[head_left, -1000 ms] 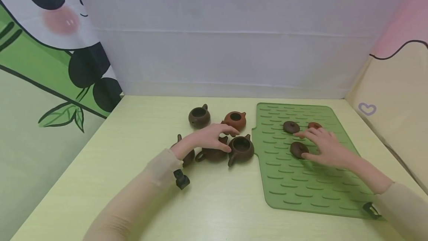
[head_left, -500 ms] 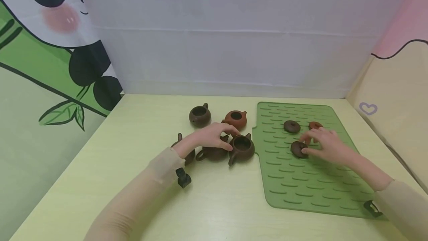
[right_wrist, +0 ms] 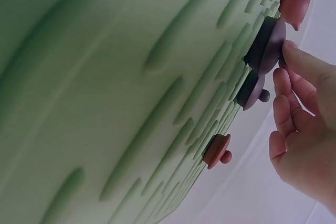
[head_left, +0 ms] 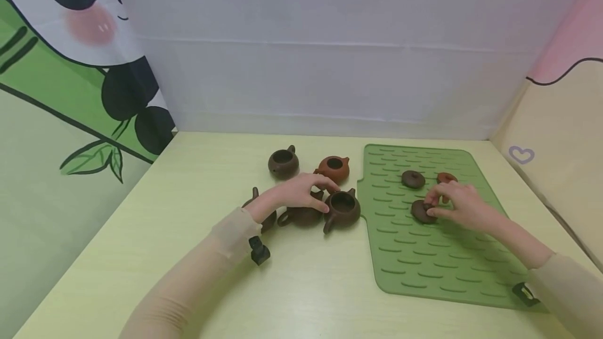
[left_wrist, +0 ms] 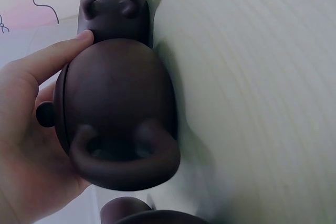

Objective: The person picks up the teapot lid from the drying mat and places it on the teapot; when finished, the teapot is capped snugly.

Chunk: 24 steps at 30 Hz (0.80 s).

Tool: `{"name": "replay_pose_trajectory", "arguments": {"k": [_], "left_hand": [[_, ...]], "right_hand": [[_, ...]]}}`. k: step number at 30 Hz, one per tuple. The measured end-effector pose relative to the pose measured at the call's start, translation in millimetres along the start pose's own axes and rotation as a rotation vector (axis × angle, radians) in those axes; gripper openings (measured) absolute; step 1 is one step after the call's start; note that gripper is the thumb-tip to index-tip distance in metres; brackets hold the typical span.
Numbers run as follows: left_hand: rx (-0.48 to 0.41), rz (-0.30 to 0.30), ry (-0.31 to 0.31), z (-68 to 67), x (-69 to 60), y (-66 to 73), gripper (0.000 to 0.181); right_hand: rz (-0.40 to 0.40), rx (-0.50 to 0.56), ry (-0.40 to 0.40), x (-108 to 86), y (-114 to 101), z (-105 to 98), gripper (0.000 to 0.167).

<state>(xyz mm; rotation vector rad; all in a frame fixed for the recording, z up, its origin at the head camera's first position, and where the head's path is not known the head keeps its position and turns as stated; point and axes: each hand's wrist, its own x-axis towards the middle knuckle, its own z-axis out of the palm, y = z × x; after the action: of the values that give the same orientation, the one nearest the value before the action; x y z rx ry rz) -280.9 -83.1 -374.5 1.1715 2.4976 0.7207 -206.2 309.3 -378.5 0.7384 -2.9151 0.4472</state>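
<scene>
My right hand (head_left: 459, 205) pinches the knob of a dark brown teapot lid (head_left: 421, 214); in the right wrist view this lid (right_wrist: 266, 45) stays on or very near the green mat (head_left: 400, 276). Farther back on the mat are another dark lid (head_left: 413, 179) and a reddish one (head_left: 446, 177). My left hand (head_left: 299, 191) reaches over a lidded dark teapot (head_left: 301, 217). Its thumb touches the edge of the lidless dark teapot (head_left: 343, 213) beside it, the index finger lying near that rim. Left wrist view: the lidded teapot (left_wrist: 118, 93) hides the other fingers.
Behind the left hand stand a lidless dark teapot (head_left: 283, 164) and a lidless reddish teapot (head_left: 333, 169). Another dark teapot (head_left: 267, 221) is partly hidden under the left wrist. The pale table (head_left: 306, 297) ends at a white cloth wall (head_left: 330, 82).
My right hand has moved slightly and its fingers have closed from a spread position onto the near dark lid's knob. The left hand has stayed in place.
</scene>
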Motion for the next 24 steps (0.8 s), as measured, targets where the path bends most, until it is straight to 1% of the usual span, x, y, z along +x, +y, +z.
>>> {"name": "replay_pose_trajectory", "arguments": {"k": [3,7,10,19,24], "left_hand": [[-0.01,-0.008,-0.001,-0.4,-0.9,0.7,0.052],[-0.022,-0.02,0.004,-1.1,-2.1,1.9,0.052],[-0.033,-0.029,0.01,-1.2,-2.9,2.6,0.052],[-0.069,-0.048,0.015,-1.7,-4.5,2.0,0.052],[-0.078,-0.055,0.014,-2.5,-6.1,3.3,0.052]], "right_hand": [[-0.028,-0.007,0.03,1.2,-1.1,-0.8,0.016],[-0.078,-0.01,0.097,4.1,-4.3,-1.0,0.017],[-0.087,0.009,0.122,6.7,-8.9,-2.1,0.019],[0.005,0.12,0.057,18.6,-29.9,-10.1,0.012],[0.038,0.232,0.028,26.7,-45.9,-11.9,0.012]]}}
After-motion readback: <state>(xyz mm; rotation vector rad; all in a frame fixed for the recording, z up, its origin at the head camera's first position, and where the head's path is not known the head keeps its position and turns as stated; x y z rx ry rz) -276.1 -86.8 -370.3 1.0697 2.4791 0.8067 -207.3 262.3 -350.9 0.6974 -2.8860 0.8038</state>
